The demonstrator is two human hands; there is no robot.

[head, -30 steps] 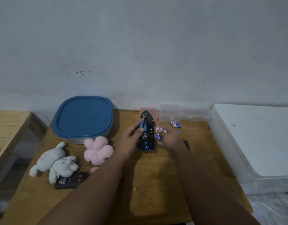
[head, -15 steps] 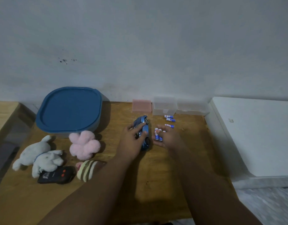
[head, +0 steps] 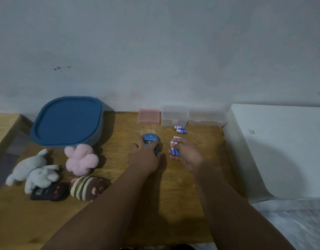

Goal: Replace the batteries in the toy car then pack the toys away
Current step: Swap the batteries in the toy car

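Obs: toy car (head: 150, 139) on its wheels, mid table (head: 173, 195). The left hand (head: 146, 156) is clamped over the roof, thumb one side, fingers the other, prob. to stop it rolling. The right hand (head: 189, 156) is just beside, not touching, palm down, pinching several batteries (head: 173, 149), kept apart from loose cells (head: 180, 129) by the clear boxes (head: 174, 115). Old or new set: can't tell.

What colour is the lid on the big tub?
The lid is dark blue, best seen in the head view.
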